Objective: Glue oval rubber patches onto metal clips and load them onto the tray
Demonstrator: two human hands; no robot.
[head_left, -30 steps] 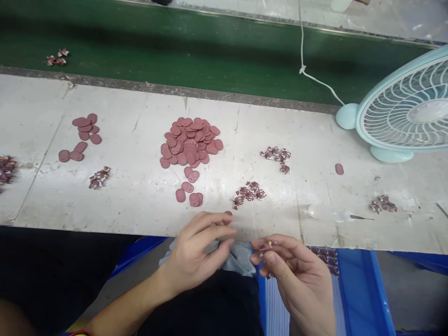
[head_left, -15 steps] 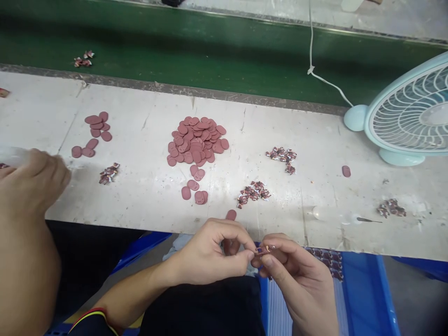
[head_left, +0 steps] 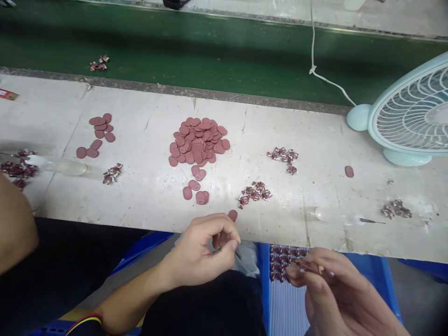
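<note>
My left hand (head_left: pixel 206 249) hovers at the table's front edge, thumb and forefinger pinched together; whatever lies between them is too small to make out. Just beyond its fingers lies a single reddish-brown oval disc (head_left: pixel 233 215). Over the blue tray (head_left: pixel 374 270), my right hand (head_left: pixel 336 289) grips a small brown figure (head_left: pixel 311 267) between thumb and fingers. Rows of similar brown pieces (head_left: pixel 280 261) sit in that tray on a ribbed white surface. A large heap of oval discs (head_left: pixel 198 140) is on the table, with small figures (head_left: pixel 254 192) to its right.
A light-blue fan (head_left: pixel 409 116) stands at the right. A clear bottle (head_left: pixel 325 214) with a dark tip lies near the front, another bottle (head_left: pixel 66 165) at the left. Another person's arm (head_left: pixel 16 224) is at the left edge. A green strip (head_left: pixel 210 65) runs behind the table.
My hands have parted; my right hand has moved right and down over the tray with the brown figure. The other person's hand has left the view, uncovering the left bottle and brown figures.
</note>
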